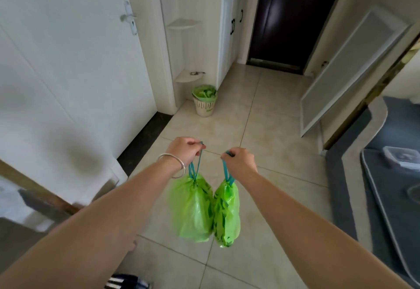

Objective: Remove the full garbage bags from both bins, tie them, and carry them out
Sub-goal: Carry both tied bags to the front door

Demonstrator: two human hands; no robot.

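Note:
Two green garbage bags hang side by side above the tiled floor, both drawn closed by teal drawstrings. My left hand (185, 150) grips the drawstring of the left bag (192, 209). My right hand (238, 161) grips the drawstring of the right bag (227, 216). The bags touch each other below my hands. A cream bin (204, 106) lined with a green bag stands against the wall ahead on the left.
A dark door (288, 18) closes the end of the hallway. A white door (68, 61) is on the left, white cupboards (228, 31) beyond it. A framed panel (347, 72) leans on the right wall. A grey mat (391, 197) lies at the right.

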